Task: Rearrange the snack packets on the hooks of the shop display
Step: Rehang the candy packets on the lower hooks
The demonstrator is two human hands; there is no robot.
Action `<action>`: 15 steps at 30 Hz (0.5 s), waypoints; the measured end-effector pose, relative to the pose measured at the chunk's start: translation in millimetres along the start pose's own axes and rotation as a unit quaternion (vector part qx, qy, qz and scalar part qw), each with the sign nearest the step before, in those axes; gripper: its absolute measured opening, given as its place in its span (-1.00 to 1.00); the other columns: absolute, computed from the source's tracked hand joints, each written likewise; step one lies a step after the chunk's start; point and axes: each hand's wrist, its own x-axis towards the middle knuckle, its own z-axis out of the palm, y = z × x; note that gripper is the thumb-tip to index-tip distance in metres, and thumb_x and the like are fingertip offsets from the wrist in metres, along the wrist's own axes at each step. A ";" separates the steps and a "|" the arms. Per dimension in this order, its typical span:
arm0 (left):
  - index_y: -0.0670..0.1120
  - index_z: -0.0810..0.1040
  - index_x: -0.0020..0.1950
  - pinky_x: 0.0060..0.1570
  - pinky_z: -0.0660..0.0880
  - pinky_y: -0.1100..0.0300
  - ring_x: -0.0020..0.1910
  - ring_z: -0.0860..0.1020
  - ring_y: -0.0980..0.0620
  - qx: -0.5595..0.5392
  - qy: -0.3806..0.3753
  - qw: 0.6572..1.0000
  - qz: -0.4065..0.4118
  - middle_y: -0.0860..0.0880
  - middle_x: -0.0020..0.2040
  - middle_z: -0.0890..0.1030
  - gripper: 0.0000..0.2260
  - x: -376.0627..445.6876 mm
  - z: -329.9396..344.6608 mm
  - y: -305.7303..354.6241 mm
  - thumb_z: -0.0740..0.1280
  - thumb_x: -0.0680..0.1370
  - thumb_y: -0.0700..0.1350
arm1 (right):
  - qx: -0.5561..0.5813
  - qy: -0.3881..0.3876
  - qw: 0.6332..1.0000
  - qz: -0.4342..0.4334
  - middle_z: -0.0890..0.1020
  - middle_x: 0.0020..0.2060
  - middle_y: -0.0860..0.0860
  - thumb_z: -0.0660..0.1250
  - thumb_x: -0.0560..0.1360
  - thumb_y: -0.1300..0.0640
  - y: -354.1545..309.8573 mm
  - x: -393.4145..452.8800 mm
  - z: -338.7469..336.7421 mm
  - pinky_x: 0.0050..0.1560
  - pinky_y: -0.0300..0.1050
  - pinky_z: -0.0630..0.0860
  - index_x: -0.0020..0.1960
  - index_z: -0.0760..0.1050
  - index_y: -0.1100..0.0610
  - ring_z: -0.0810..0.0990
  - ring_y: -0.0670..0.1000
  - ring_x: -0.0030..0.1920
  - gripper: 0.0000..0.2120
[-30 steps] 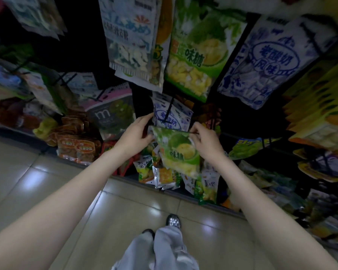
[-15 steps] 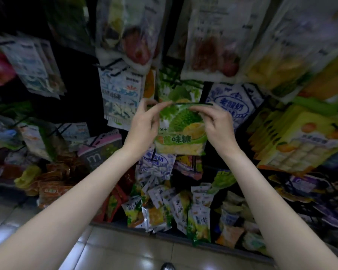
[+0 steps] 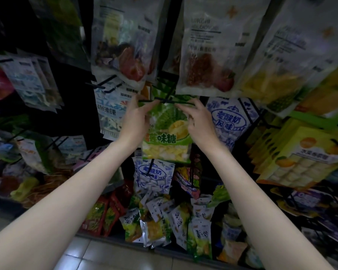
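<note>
Fingers of the left hand (image 3: 135,115) and right hand (image 3: 198,121) are pinching the green durian-candy packet (image 3: 167,137) by its top corners at the black hook (image 3: 165,101). Missing the hang hole is likely letting the packet slip off.

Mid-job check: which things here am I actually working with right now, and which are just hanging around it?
In the job:
- green durian candy packet, pinched at its top edge
- left hand and right hand holding it
- black hook at the packet's top

Just nearby:
- blue-and-white yogurt packet to the right
- clear fruit pouches above
- yellow boxes far right
- small packets below
</note>
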 end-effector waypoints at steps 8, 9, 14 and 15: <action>-0.14 0.49 0.29 0.16 0.36 -0.18 0.24 0.33 -0.32 0.067 0.058 0.995 0.055 -0.28 0.27 0.39 -0.54 1.5 2.9 0.6 0.15 0.44 -0.42 | 0.022 0.026 0.999 -0.007 0.38 0.31 0.15 0.08 0.51 0.50 0.3 6.3 -2.2 0.40 -0.04 0.26 0.31 0.47 0.10 0.34 0.13 0.36 -0.50; -0.14 0.51 0.25 0.16 0.33 -0.24 0.27 0.29 -0.31 0.105 0.065 0.989 0.074 -0.28 0.30 0.39 -0.57 -1.3 5.0 1.8 0.13 0.43 -0.36 | 0.010 0.021 1.000 0.001 0.35 0.34 0.15 0.08 0.52 0.49 0.6 7.4 -2.5 0.43 -0.06 0.21 0.32 0.46 0.09 0.30 0.14 0.38 -0.49; -0.14 0.31 0.42 0.40 0.06 -0.10 0.45 0.11 -0.13 0.199 -0.021 0.969 0.143 -0.17 0.44 0.31 -0.50 -23.1 23.0 -8.0 0.13 0.46 -0.24 | -0.001 0.016 1.000 0.024 0.25 0.44 0.15 0.05 0.55 0.46 2.4 3.4 -4.4 0.26 -0.45 -0.12 0.38 0.39 0.09 0.14 0.11 0.46 -0.50; -0.13 0.23 0.47 0.41 0.06 -0.08 0.48 0.09 -0.12 0.193 -0.065 0.969 0.141 -0.15 0.47 0.25 -0.46 -24.7 25.5 -9.8 0.15 0.47 -0.25 | -0.012 0.017 1.000 0.019 0.25 0.43 0.15 0.05 0.55 0.46 4.6 4.1 -2.4 0.33 -0.40 -0.10 0.39 0.38 0.09 0.15 0.12 0.46 -0.49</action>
